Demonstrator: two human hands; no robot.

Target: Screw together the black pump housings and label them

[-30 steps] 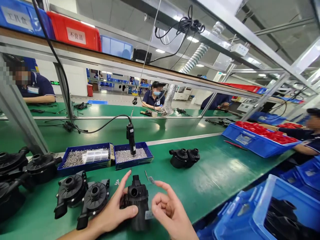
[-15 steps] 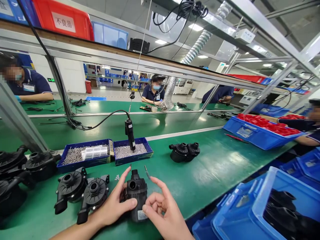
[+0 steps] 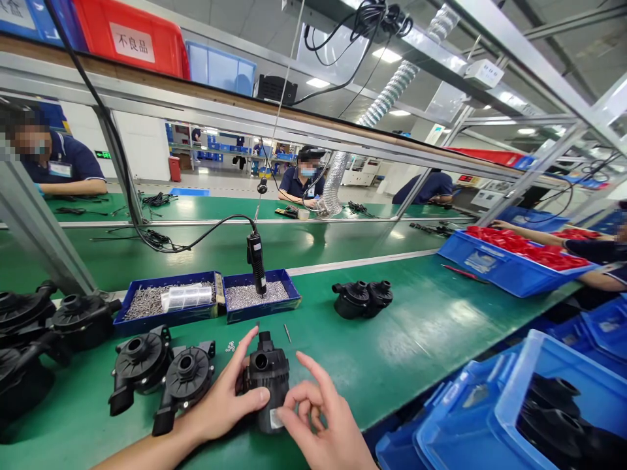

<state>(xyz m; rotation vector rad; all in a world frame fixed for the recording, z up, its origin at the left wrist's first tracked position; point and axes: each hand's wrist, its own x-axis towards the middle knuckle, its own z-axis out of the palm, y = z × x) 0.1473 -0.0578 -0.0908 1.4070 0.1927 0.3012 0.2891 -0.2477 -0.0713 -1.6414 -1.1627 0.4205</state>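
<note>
A black pump point(image 3: 270, 373) with a ribbed collar and a white label on its lower side stands between my hands, just above the green bench. My left hand point(image 3: 232, 398) wraps its left side, thumb across the front. My right hand point(image 3: 321, 408) has its thumb over the label and curled fingers against the right side, while the index finger points up and away. A thin metal bit point(image 3: 287, 333) lies just beyond the pump. To the left is a small cluster of nuts point(image 3: 230, 346). Two more black pumps point(image 3: 186, 375) lie beside my left forearm.
A black electric screwdriver point(image 3: 256, 261) hangs over a blue tray of small metal parts point(image 3: 296, 301). Left of it, another tray point(image 3: 147, 320) holds screws. A pump pair point(image 3: 361, 299) sits mid-bench. Blue bins point(image 3: 514, 391) stand at right; a person's arm reaches behind red parts point(image 3: 529, 247).
My right index finger has drawn slightly away from the metal bit. The pump stays between my hands. At the right, a person's arm has come in behind the red parts.
</note>
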